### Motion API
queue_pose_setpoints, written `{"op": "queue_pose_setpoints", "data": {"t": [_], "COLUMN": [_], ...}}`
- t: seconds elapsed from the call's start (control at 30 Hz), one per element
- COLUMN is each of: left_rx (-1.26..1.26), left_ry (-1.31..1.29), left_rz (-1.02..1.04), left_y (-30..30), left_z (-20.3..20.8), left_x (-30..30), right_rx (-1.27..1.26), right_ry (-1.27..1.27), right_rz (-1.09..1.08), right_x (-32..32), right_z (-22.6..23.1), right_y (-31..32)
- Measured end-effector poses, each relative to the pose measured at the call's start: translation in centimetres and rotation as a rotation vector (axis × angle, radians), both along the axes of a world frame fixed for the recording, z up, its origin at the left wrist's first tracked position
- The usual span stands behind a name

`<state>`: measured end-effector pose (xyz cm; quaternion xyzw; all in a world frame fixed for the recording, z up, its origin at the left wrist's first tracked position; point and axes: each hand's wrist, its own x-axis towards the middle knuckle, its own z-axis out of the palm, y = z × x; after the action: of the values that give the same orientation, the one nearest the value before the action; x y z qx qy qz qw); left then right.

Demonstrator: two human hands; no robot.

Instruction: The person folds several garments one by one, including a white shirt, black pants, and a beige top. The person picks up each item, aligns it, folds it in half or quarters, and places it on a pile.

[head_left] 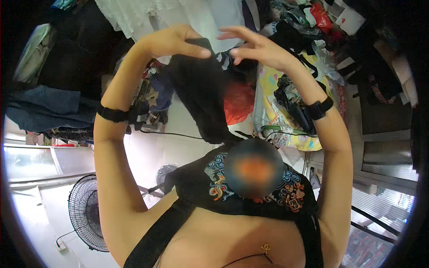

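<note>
My left hand (181, 42) is closed at the top of a black cloth (196, 91), with the thumb lying across it and the other fingers partly hidden. From there the cloth hangs in a long dark fold down toward my waist. Opposite it, a short gap away, my right hand (259, 49) has its fingers spread and nothing visible between them. Past both hands lie white garments (196, 15), some with lace. A red plastic bag (239, 102) shows just right of the black cloth.
At the right, a yellow patterned cloth (266, 94) lies under a dark plastic bag (286, 87). Folded blue denim (58, 107) sits at the left. A standing fan (85, 212) is at the lower left. Mixed bags and clothes crowd the far right. A black cord (172, 134) crosses below the cloth.
</note>
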<state>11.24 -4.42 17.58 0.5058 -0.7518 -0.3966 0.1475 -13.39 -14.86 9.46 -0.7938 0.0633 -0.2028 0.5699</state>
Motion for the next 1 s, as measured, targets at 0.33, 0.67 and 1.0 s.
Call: {"op": "queue_pose_setpoints", "data": {"t": [0.33,0.67,1.0], "left_rx": [0.083,-0.012,-0.042], "left_ry": [-0.073,-0.125,0.319], "left_rz": [0.169,0.411,0.040], "left_y": [3.1,5.6,5.5], "left_z": [-2.5,-4.1,-5.1], "left_x": [4.9,9.3,-4.5], "right_rx": [-0.300,-0.898,-0.349], "right_ry": [0.313,0.181,0.112], "right_rz": [-0.068,-0.372,-0.240], "right_x": [-2.0,-8.5,-1.2], "right_z": [1.9,4.1,3.0], "right_y": [-3.3,-6.5,10.1]}}
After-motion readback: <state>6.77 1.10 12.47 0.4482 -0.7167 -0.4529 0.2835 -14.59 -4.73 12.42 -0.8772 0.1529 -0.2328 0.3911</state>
